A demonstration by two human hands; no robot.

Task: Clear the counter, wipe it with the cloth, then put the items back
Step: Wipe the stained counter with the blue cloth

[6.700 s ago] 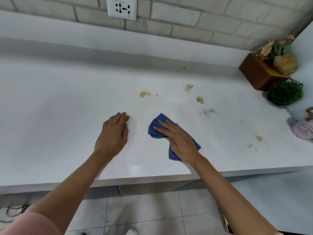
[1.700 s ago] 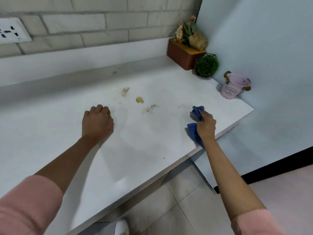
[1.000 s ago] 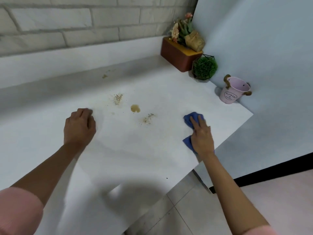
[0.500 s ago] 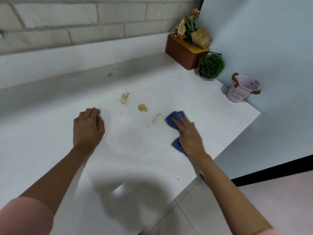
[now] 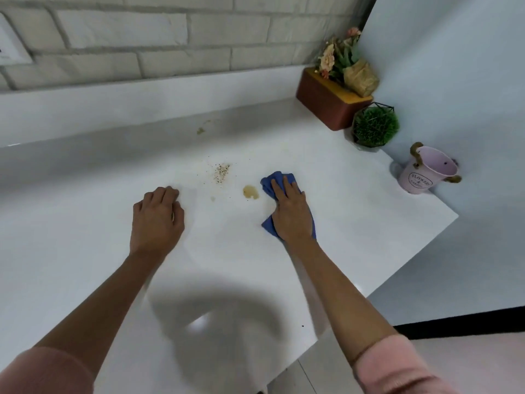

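I've got the right hand (image 5: 289, 214) pressed flat on the crumpled blue cloth (image 5: 277, 182), mid-wipe on the white counter (image 5: 355, 211). The left hand (image 5: 156, 220) is loosely curled, holding nothing, braced on the surface. Near side looks clean to me. Left to do: the brown liquid spot (image 5: 250, 192) just at the cloth's nine o'clock, the speckled crumbs (image 5: 221, 172) at ten, a smear (image 5: 200, 130) farther back. Putting items back comes afterwards.
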